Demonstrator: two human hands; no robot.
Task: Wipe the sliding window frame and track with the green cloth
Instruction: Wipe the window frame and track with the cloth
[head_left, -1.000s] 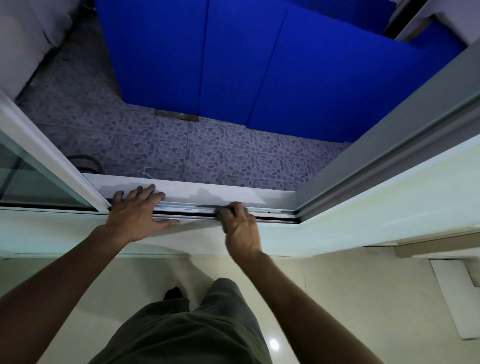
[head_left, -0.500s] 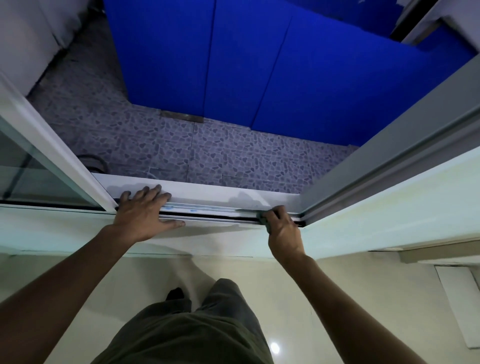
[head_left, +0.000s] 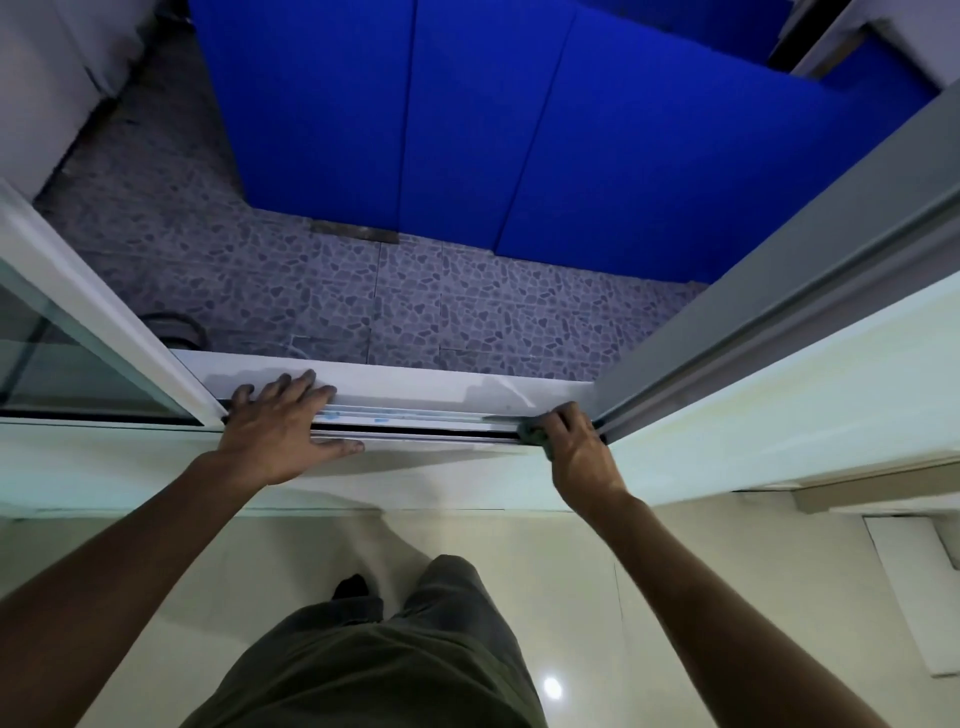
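Note:
The window track (head_left: 426, 418) runs left to right across the sill, white with a dark groove. My right hand (head_left: 576, 449) presses the green cloth (head_left: 532, 434) into the track at its right end, against the grey side frame (head_left: 727, 332). Only a small dark green edge of the cloth shows under the fingers. My left hand (head_left: 283, 428) lies flat on the track's left end, fingers spread, beside the white sliding sash (head_left: 104, 322) with its glass pane.
Beyond the sill lies a pebble-patterned tiled floor (head_left: 322, 291) with blue panels (head_left: 467, 119) standing behind it. A pale green wall ledge (head_left: 779, 400) runs below the frame on the right. My legs in olive trousers (head_left: 374, 660) stand on a glossy cream floor.
My right hand has slid the cloth rightward along the track, from near the middle to its right end at the side frame. My left hand has stayed in place.

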